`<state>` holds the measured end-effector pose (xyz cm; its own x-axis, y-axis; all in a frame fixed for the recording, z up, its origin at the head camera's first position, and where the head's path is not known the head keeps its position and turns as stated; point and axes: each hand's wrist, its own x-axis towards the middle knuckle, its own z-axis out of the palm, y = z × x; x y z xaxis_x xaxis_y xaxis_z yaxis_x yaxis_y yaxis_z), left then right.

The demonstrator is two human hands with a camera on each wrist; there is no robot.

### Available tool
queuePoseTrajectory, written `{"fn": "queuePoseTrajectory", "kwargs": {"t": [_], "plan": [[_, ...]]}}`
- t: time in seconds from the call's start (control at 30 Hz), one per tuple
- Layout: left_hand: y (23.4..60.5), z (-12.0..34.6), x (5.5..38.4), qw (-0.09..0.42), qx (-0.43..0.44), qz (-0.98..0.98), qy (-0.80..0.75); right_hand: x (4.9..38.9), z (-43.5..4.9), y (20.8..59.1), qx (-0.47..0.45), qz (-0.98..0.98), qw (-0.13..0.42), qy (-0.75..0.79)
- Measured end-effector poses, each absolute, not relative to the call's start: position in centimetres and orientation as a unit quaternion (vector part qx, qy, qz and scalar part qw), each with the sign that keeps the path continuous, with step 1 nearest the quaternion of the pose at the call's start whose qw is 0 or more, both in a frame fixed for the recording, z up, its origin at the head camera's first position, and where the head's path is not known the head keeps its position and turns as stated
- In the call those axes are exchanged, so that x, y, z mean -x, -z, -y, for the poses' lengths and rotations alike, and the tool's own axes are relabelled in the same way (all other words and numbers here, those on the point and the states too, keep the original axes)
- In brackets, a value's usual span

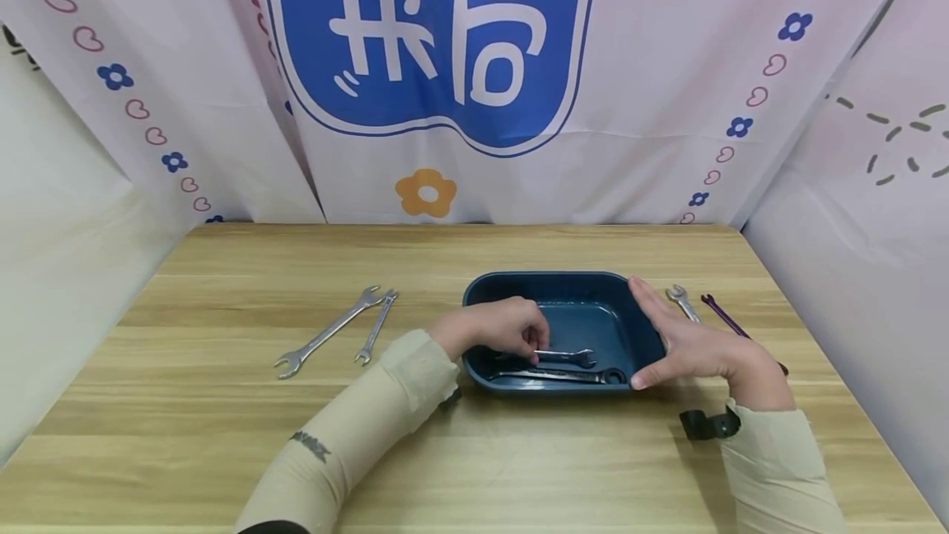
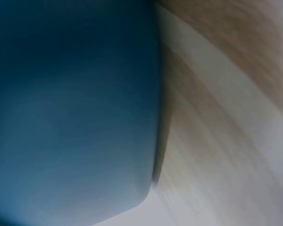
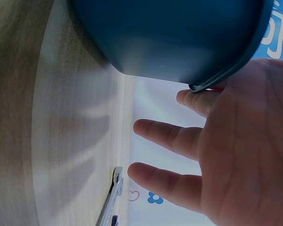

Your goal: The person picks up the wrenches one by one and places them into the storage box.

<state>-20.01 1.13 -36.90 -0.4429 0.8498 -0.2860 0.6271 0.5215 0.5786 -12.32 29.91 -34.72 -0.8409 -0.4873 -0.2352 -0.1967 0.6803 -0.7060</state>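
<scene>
A: Head view first! The blue tray (image 1: 582, 324) is the landmark. In goes the left hand (image 1: 515, 326), finger and thumb pinching a small silver wrench (image 1: 565, 357) above the tray's near side.

B: And just in front of that pinch lies a dark ring-ended wrench (image 1: 567, 376), along the tray's near wall. The right hand (image 1: 685, 346)?

A: Spread wide at the tray's right end, thumb on the near corner, a finger up at the far one. Bracing it, I'd say.

B: Outside now: left of the tray, a long silver wrench (image 1: 332, 330) and a shorter silver wrench (image 1: 376, 328). To its right, a partly hidden silver wrench (image 1: 685, 305) and a purple wrench (image 1: 728, 319), running behind the wrist.

A: So, how far along?

B: Partway, by my judgement. Two wrenches are within the tray's walls, one of them not yet let go; four lie outside, with no grip on any of them that I can see.

A: Left wrist view: a blur, just the tray's outer wall. From this one alone, I can't tell the hand's state.

B: Right wrist view: palm in sight, straight fingers fanned apart below the tray's rim, the silver wrench beyond them.
</scene>
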Motion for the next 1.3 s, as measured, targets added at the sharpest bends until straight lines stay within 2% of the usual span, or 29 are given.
{"fn": "queuePoseTrajectory", "kwargs": {"t": [1.0,1.3], "plan": [[36.8,-0.5,20.2,0.279,-0.439,-0.828,-0.209,12.6,-29.4,34.8,0.197,-0.897,0.201,0.342],[35.6,-0.1,19.8,0.241,-0.462,-0.826,-0.215,12.5,-29.5,34.9,0.204,-0.893,0.203,0.346]]}}
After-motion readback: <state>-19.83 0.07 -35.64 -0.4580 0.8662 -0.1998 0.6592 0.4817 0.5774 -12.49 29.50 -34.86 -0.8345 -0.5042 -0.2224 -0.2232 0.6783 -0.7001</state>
